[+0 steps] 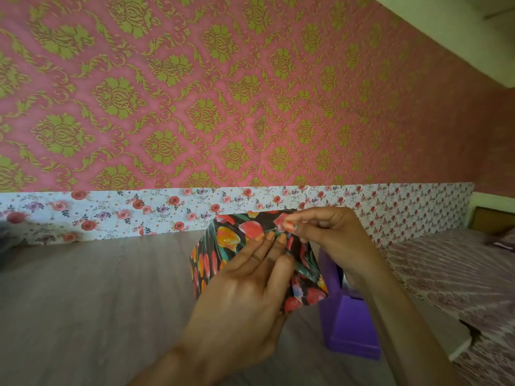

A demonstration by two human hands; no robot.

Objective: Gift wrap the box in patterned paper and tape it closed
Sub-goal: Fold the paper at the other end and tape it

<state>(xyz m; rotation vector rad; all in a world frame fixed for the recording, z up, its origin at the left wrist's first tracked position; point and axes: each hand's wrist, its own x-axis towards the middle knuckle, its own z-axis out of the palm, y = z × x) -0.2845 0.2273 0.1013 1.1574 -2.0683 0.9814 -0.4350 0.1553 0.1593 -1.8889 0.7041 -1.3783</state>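
Observation:
A box wrapped in dark paper printed with red and orange tulips (pixel 223 246) stands on the grey table (pixel 97 302) close to the wall. My left hand (pixel 245 291) lies flat against its near side, fingers pressing the paper near the top edge. My right hand (pixel 326 235) pinches a folded paper flap at the box's top right corner between thumb and fingers. Whether a piece of tape is on the fingertips I cannot tell. The lower right of the box is hidden behind my hands.
A purple tape dispenser (pixel 348 324) stands on the table just right of the box, under my right forearm. A pink and gold patterned wall (pixel 223 93) with a floral strip rises right behind. A bed with a patterned sheet (pixel 459 274) lies to the right.

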